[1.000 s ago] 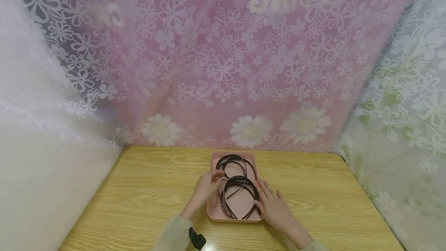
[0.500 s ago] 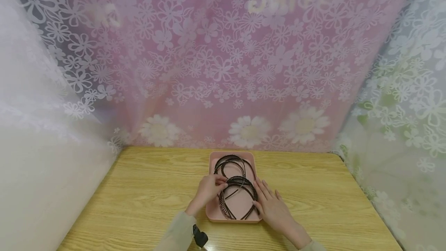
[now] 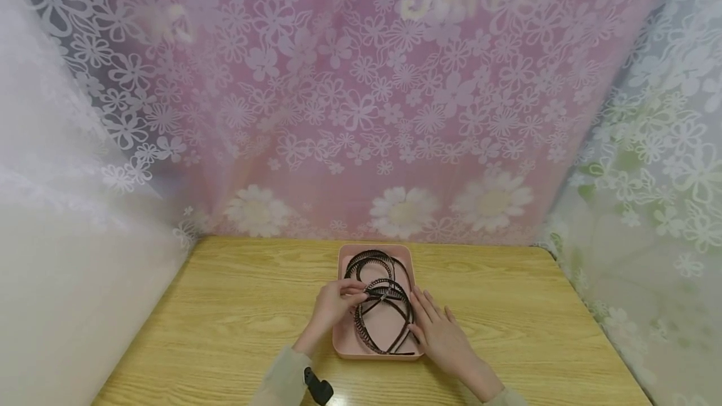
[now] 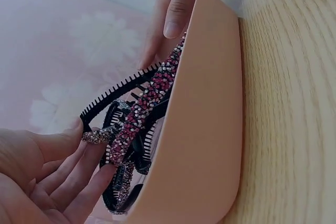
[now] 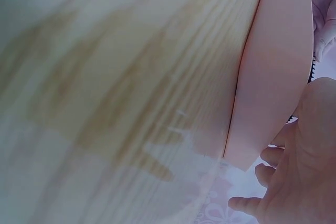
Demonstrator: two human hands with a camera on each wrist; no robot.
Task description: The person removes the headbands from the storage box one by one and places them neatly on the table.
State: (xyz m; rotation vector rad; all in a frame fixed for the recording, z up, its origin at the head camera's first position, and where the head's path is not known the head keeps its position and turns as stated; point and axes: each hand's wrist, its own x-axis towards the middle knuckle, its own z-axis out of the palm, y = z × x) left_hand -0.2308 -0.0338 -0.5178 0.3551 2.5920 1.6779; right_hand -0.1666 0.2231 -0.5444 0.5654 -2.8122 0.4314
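1. While the pink tray (image 3: pixel 345 344) is sitting on the wooden worktop (image 3: pixel 225 312), the left hand (image 3: pixel 334 306) is pinching a rhinestone headband (image 4: pixel 142 111) above it.
2. Black toothed headbands (image 3: pixel 372 259) are lying piled inside the tray.
3. The right hand (image 3: pixel 442 334) is resting relaxed, fingers straight, against the tray's right rim, grasping nothing.

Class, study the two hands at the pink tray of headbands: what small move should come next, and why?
Probably the left hand should lift the headband it pinches slowly upward. It lies tangled among other toothed headbands in the pink tray, so a quick pull may drag them along. The right hand rests at the tray's edge and steadies it.
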